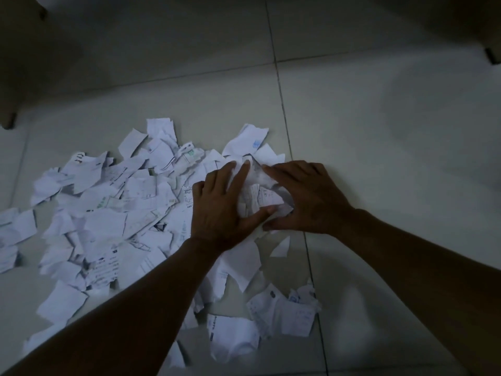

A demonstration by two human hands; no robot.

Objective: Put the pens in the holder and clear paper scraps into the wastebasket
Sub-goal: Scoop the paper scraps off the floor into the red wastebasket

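Cupping scrap wad (257,196) | L hand (219,210) + R hand (311,202) fingers holding it; print unreadable

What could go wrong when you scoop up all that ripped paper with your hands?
1. The left hand and right hand press together only a small bunch of scraps; loose bits could slip out between them.
2. The pile of paper scraps spreads wide across the tiled floor, so stray pieces like the small scrap may get left behind.
3. No wastebasket is in view, so carrying may drop pieces.
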